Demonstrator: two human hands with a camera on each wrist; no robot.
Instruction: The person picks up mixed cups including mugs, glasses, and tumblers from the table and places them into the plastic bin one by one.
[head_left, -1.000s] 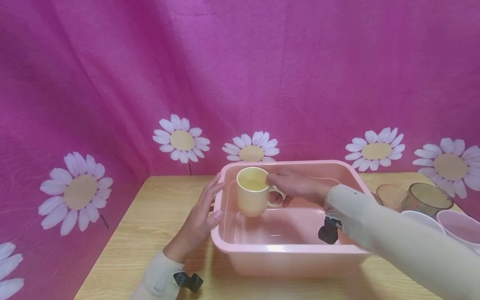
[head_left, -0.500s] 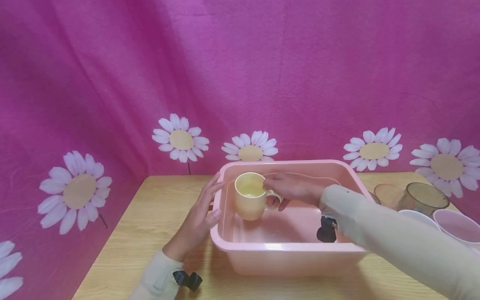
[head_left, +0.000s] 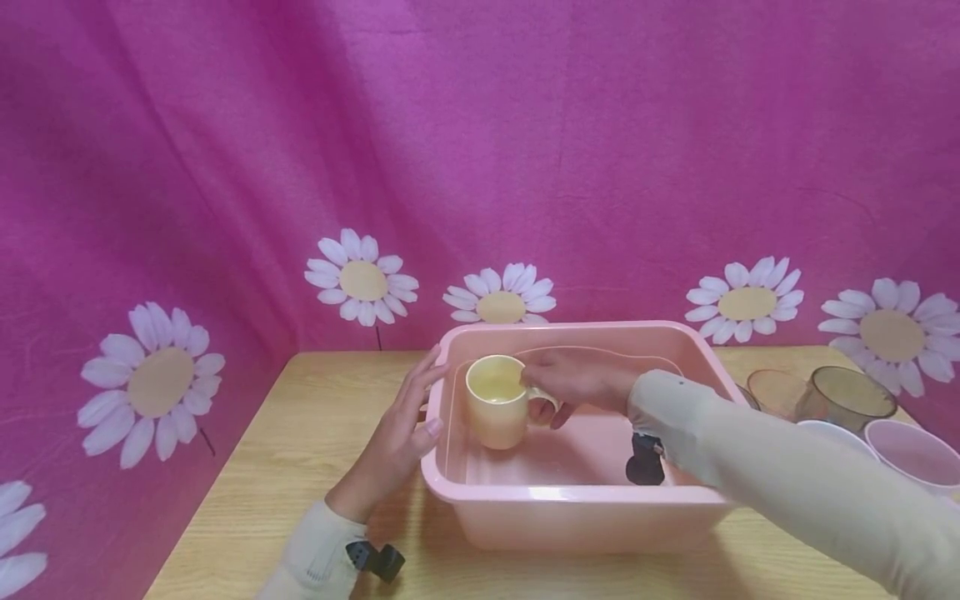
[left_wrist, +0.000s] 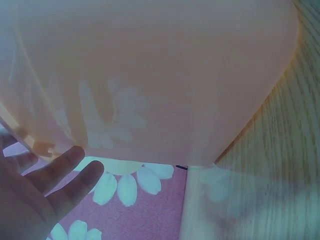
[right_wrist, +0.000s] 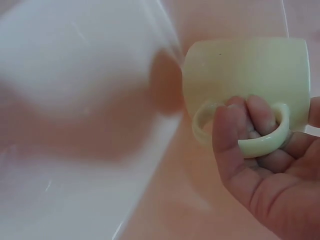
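Holding the mug [head_left: 497, 421] by its handle [right_wrist: 260, 148], the right grip [head_left: 577, 379] was inside the tub [head_left: 585, 493], lower centre of the head frame. Fingers [right_wrist: 227, 135] were curled through the handle in the right wrist view. Mug stood upright, mouth up, near the tub's left wall.

Change noted: over the past second the mug sank lower in the head frame and drifted slightly left; the right grip travelled with it. Tub and left grip [head_left: 393, 442] kept nearly the same places. Reading: a controlled lowering towards the tub floor, probably near its end. Contact of base with floor could not be confirmed; a shadow [right_wrist: 165, 85] lay close beside the base. Whether the mug held liquid was unclear.

Left grip held nothing; its fingers [left_wrist: 77, 187] were extended along the tub's left rim, apparently steadying it.

Right edge of head frame: amber glass [head_left: 780, 390], dark glass [head_left: 853, 393], white cup [head_left: 836, 435] and pink cup [head_left: 911, 450] stood on the worktop [head_left: 300, 450], the white cup partly behind the right sleeve [head_left: 780, 475].
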